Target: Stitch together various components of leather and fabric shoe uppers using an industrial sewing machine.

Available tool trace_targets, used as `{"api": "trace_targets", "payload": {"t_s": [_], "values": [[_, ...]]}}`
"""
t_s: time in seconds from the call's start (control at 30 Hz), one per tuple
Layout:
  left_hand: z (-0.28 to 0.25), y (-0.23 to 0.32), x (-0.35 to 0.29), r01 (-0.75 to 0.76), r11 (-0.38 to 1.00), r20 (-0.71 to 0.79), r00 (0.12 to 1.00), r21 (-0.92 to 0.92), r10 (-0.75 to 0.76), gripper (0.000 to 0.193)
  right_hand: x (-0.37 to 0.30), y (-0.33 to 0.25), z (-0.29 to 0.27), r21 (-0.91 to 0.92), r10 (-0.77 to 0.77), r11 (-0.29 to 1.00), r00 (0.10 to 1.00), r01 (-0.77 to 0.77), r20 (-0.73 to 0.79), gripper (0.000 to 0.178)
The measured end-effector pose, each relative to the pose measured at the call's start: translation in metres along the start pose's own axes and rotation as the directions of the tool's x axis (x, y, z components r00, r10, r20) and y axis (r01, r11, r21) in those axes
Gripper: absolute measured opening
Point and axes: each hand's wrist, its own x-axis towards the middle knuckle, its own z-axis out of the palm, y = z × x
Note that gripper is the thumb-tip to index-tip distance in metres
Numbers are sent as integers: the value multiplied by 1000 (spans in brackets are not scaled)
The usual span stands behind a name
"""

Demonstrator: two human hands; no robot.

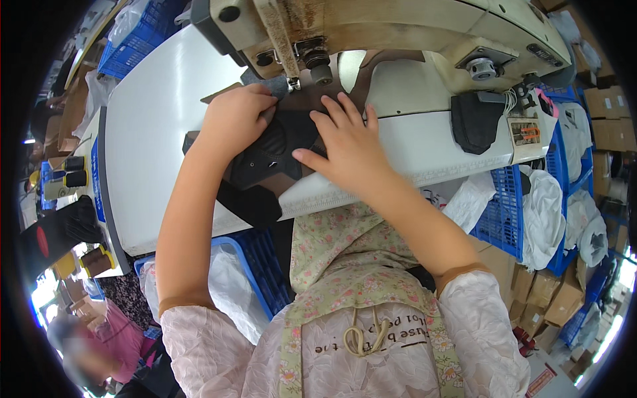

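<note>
— Where does the sewing stand?

— The black piece (269,156) lies flat on the white bench (152,132), right under the head of the sewing machine (371,33), with its far end at the needle (292,83). A dark strip of it hangs over the near edge of the bench.

— And the hands?

— The left hand (235,119) is curled over the piece's left far corner, its grip closed on the edge of the material near the needle. The right hand (348,142) lies flat and open on the right side, fingers spread and pressing down, holding nothing.

— How much is stitched?

— I cannot tell; no seam shows on the black surface. Judging by how it lies, the piece is placed and being fed, so most of the run seems left to do.

— Anything else about?

— Another black part (476,119) rests toward the right end of the bench, well apart. Blue crates (504,212) with white bags stand below.
</note>
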Motion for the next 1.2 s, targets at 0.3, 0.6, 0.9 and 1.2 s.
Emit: {"api": "trace_targets", "payload": {"t_s": [0.3, 0.6, 0.9, 1.2], "values": [[-3, 38, -6, 191, 974, 112, 972, 122, -204, 31, 9, 16, 10, -8, 1, 1000, 997, -1, -81, 55], [-7, 72, -8, 219, 976, 185, 959, -2, -215, 48, 48, 81, -10, -120, -278, 951, 959, 283, 58, 35], [-22, 40, -10, 165, 942, 203, 973, -292, -107, 71, 49, 75, -14, -163, -311, 935, 949, 314, 45, 35], [-24, -17, -2, 280, 726, 415, 910, -629, 9, 44, 17, -23, -33, 306, -234, 917, 966, 257, -109, 52]]}}
